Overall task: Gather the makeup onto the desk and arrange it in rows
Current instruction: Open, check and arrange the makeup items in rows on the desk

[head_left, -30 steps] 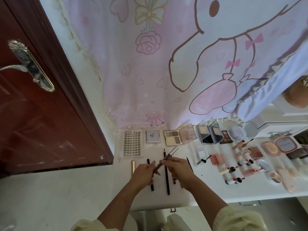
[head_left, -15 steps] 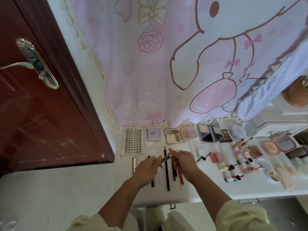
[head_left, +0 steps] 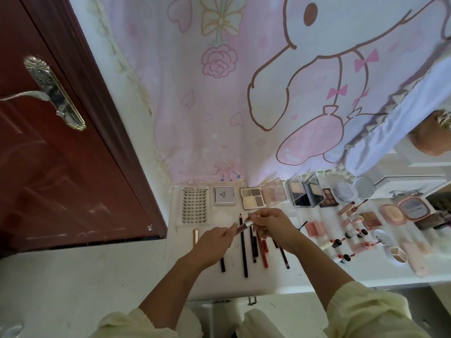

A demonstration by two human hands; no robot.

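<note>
Both hands hold one slim makeup pen with a silver cap end above the white desk. My left hand grips its darker lower end; my right hand pinches the silver upper end. Below the hands lie several pencils side by side: a long black pencil, a red pencil and a dark one. A gold stick lies left of them. Along the back stand a lash tray, a silver compact and an open eyeshadow palette.
More open palettes, blush compacts, small nail polish bottles and a pink tube crowd the desk's right side. A pink cartoon curtain hangs behind. A dark red door with a metal handle stands at the left.
The hands moved up and slightly apart along the pen, which shifted from steeply tilted to a lower angle. More pencils now show beneath the right hand.
</note>
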